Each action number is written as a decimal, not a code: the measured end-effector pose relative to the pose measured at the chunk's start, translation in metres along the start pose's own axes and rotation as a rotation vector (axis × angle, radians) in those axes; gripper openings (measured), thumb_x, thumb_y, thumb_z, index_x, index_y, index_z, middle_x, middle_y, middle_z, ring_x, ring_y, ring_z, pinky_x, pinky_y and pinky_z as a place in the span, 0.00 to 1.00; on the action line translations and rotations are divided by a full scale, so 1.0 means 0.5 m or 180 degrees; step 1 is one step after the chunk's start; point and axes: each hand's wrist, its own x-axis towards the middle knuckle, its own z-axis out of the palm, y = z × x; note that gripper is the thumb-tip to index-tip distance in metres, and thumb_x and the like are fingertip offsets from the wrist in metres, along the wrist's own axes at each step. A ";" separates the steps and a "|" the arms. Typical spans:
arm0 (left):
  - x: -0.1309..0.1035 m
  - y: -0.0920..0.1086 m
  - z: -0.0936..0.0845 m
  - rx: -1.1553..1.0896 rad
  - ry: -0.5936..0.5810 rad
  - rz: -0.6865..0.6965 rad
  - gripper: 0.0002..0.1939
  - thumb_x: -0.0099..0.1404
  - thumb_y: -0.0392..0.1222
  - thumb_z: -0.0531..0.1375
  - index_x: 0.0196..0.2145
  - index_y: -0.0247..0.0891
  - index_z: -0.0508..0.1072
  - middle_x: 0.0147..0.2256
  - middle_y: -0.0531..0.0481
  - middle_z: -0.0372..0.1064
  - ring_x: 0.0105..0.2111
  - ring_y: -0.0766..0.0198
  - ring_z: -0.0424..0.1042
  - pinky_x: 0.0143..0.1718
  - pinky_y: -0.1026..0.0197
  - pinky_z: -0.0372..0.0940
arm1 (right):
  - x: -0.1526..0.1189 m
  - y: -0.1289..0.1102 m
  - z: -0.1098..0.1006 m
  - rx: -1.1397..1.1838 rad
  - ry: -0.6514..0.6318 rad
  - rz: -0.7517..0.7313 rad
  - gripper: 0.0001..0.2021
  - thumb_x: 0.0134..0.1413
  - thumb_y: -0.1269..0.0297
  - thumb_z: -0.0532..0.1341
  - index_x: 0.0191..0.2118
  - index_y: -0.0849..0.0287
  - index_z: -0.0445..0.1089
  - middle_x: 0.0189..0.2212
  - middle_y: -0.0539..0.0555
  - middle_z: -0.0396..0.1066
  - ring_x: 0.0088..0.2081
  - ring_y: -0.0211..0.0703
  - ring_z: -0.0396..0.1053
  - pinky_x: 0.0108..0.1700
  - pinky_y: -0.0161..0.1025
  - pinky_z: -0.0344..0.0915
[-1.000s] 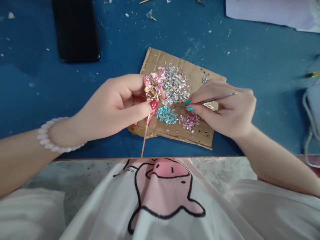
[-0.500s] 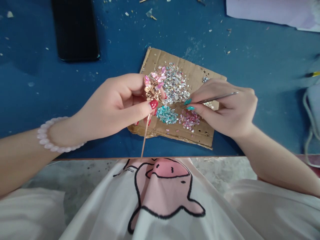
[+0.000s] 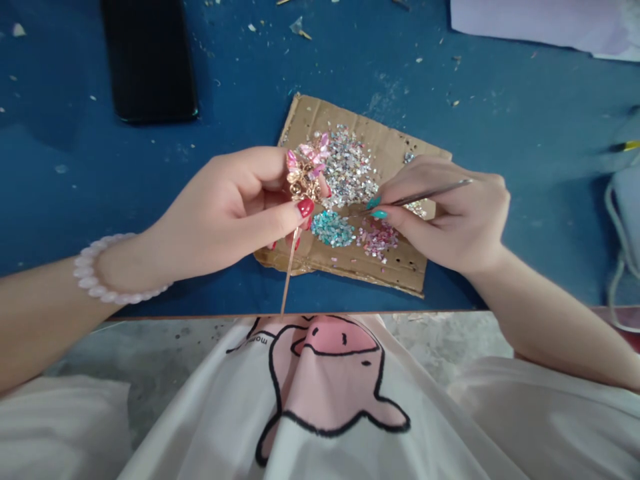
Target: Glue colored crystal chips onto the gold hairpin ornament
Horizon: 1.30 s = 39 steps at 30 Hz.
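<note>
My left hand [image 3: 235,213] grips a gold hairpin [image 3: 304,175] with pink petals and a pearl at its top; its thin stick hangs down past my thumb. Between the thumb and fingers of my right hand [image 3: 445,213] is a slim pair of metal tweezers [image 3: 425,194], its tip low among the chip piles. Whether the tip holds a chip is too small to tell. Under both hands lies a cardboard piece [image 3: 390,143] bearing a silvery chip pile [image 3: 347,167], a turquoise chip pile [image 3: 333,228] and a pink chip pile [image 3: 379,239].
A black phone [image 3: 150,60] lies at the upper left of the blue table [image 3: 240,100]. Pale purple paper [image 3: 540,23] is at the upper right. Near the right edge sit a pale object with a cord [image 3: 613,233] and a yellow-tipped item [image 3: 627,146]. Small scraps dot the tabletop.
Both hands keep their holds almost unmoved. The hairpin's top has turned very slightly, and the tweezers have shifted a little to the left. The whole view has drifted slightly.
</note>
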 end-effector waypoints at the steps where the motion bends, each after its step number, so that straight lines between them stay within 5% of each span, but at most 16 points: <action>1: 0.001 0.001 0.000 -0.0036 -0.0008 -0.0001 0.05 0.68 0.29 0.57 0.38 0.32 0.72 0.30 0.59 0.69 0.31 0.73 0.78 0.26 0.80 0.69 | 0.001 0.000 0.000 -0.0012 -0.0003 -0.0025 0.08 0.63 0.74 0.67 0.36 0.51 0.75 0.31 0.50 0.79 0.34 0.46 0.80 0.37 0.46 0.77; 9: 0.005 0.001 0.002 0.0114 0.0015 0.0014 0.06 0.67 0.31 0.56 0.39 0.32 0.74 0.29 0.61 0.69 0.30 0.76 0.78 0.25 0.84 0.65 | 0.002 -0.004 -0.001 -0.0099 -0.0020 0.0168 0.07 0.63 0.70 0.66 0.34 0.50 0.74 0.30 0.50 0.79 0.33 0.47 0.79 0.37 0.47 0.78; 18: 0.001 -0.004 -0.003 0.0046 -0.0024 0.0050 0.08 0.67 0.29 0.56 0.40 0.32 0.75 0.27 0.60 0.68 0.28 0.75 0.77 0.23 0.83 0.65 | 0.001 0.001 0.000 -0.0011 -0.0009 -0.0156 0.09 0.61 0.76 0.67 0.37 0.53 0.74 0.30 0.50 0.78 0.32 0.44 0.78 0.35 0.44 0.75; 31: 0.008 0.010 0.004 -0.0172 0.0006 -0.0017 0.05 0.65 0.29 0.57 0.36 0.33 0.72 0.29 0.62 0.70 0.30 0.77 0.77 0.26 0.83 0.66 | 0.001 -0.002 0.002 -0.0115 -0.0097 0.0198 0.08 0.63 0.70 0.66 0.34 0.49 0.74 0.30 0.50 0.80 0.34 0.48 0.80 0.37 0.48 0.78; 39: 0.006 0.007 0.001 0.0057 -0.0012 0.0029 0.05 0.67 0.30 0.56 0.36 0.33 0.72 0.28 0.61 0.69 0.27 0.77 0.76 0.23 0.82 0.66 | -0.001 0.000 0.002 -0.0033 -0.0026 -0.0016 0.10 0.62 0.76 0.66 0.37 0.50 0.74 0.31 0.50 0.80 0.34 0.47 0.80 0.36 0.46 0.77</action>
